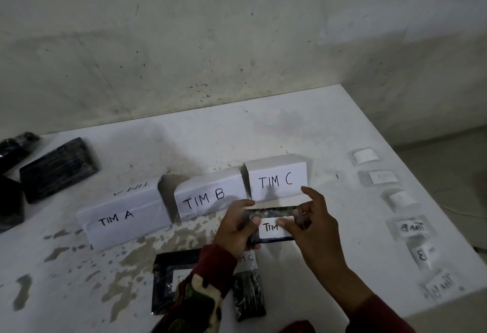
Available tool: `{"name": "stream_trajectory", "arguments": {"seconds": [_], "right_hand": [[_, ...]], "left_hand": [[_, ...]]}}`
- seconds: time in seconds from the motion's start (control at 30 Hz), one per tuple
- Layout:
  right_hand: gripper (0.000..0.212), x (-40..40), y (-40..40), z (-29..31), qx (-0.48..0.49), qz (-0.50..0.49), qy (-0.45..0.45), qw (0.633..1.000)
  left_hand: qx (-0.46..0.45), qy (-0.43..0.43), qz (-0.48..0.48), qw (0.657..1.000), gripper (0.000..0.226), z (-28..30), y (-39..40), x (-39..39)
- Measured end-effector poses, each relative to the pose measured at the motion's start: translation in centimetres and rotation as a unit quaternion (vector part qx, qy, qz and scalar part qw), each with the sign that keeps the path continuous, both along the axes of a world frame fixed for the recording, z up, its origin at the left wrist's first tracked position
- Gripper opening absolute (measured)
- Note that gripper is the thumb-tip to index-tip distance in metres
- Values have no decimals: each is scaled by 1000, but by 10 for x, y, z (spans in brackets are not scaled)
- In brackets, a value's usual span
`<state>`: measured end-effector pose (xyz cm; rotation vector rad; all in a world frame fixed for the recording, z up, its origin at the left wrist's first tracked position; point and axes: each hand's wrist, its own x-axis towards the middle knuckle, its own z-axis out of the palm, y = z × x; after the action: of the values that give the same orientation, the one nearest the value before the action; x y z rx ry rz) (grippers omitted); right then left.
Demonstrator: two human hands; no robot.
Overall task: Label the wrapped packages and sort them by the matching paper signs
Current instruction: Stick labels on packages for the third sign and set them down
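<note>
Far left of the fingers, unlabeled black wrapped packages (pixel 59 168) lie on the white table (pixel 303 127). Nearer, three folded paper signs stand in a row: TIM A sign (pixel 123 220), TIM B sign (pixel 208 197), TIM C sign (pixel 276 181).

Left hand (pixel 235 229): fingers (pixel 243 204) curled closed around the left end of a small black wrapped package (pixel 271 212), thumb on its front face, other fingertips behind its top edge. Package is held off the table, just in front of and below the TIM C sign. Under the left wrist and patterned sleeve (pixel 200 295), two more black packages lie on the table, a flat labeled one (pixel 166 280) and a narrower one marked "C" (pixel 249 288).

Right hand (pixel 313 229): thumb presses a white label (pixel 272 228) reading "TIM" onto the package front; the last letter is covered, probably by the thumb. Index finger is lifted and loosely extended toward the sign's lower edge, other fingers bent behind the package's right end.

Right of the fingers, a column of small taped labels (pixel 411 227) sits along the table edge, some with blurred writing.
</note>
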<state>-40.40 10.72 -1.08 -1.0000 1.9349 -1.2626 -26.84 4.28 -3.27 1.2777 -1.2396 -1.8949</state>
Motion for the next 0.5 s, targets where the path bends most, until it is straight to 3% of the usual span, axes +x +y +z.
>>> {"name": "stream_trajectory", "arguments": {"seconds": [0.13, 0.27, 0.37, 0.5], "right_hand": [[60, -1, 2, -8, 11, -38, 50, 998], [15, -11, -2, -14, 92, -10, -49, 995], [25, -10, -2, -15, 85, -14, -112, 990], [32, -8, -4, -12, 68, -34, -117, 990]], "left_hand": [[0, 5, 44, 999, 13, -4, 1, 1], [-19, 16, 60, 998, 17, -6, 0, 0], [-22, 8, 76, 997, 20, -6, 1, -3], [-38, -6, 104, 994, 25, -5, 3, -3]]}}
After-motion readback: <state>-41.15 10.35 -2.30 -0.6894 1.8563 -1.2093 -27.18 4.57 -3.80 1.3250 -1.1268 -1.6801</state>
